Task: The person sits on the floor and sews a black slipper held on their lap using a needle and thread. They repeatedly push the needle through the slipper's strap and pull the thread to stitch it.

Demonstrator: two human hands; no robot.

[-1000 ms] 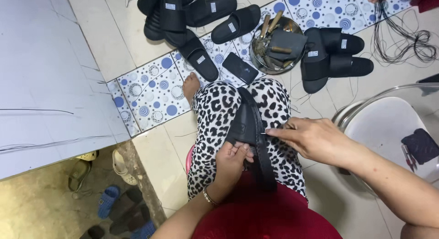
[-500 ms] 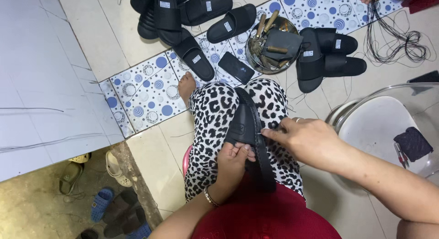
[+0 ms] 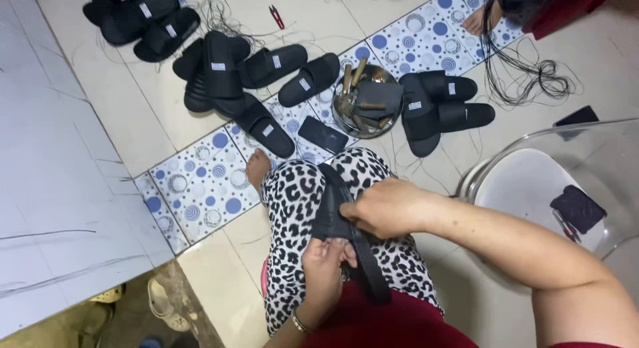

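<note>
The right hand is closed over the upper part of a black slipper, fingers curled on its strap; the left hand grips the same slipper from below, thumb and fingers pinched on its edge, the two hands almost touching; the slipper lies lengthwise on the lap, on leopard-print trousers, its lower end running down toward a red top; a bare foot pokes out past the knee onto the floor, which has plain tiles and a band of blue-dotted ones; just beyond the knee lies a dark phone, and beside it a metal bowl holding tools and a grey piece; right of the bowl sits a pair of slippers; more slippers lie scattered to the left and farther back; a bundle of black thread lies near the top right; a clear chair stands at the right, with a small dark pouch on its seat.
</note>
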